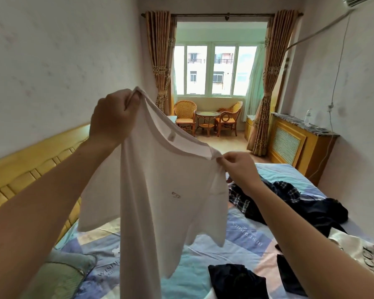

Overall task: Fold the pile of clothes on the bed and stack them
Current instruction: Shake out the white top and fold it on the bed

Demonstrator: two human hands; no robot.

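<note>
Spreading across the lower half of the view, the bed [242, 240] wears a patchwork sheet in blue, lilac and cream; one patch reads "BEST WISHES" upside down, and another near the green pillow [58, 275] shows "WISH". A yellow padded headboard [30, 169] runs along the left wall. Held up over the bed, the white T-shirt [160, 190] hangs open from its shoulders, tilted so the left shoulder is higher; a small neck label sits inside the collar and a tiny dark mark on the chest is too small to read. The left hand [113, 116] pinches the upper shoulder seam between thumb and curled fingers. The right hand [239, 169] pinches the lower shoulder seam the same way. Behind the right forearm lies the pile of clothes [300, 203], dark garments over a black-and-white plaid shirt [240, 201]. At the right edge lies a cream printed garment [354, 249] whose lettering is unclear. A dark folded garment [238, 281] lies near the bottom edge.
</note>
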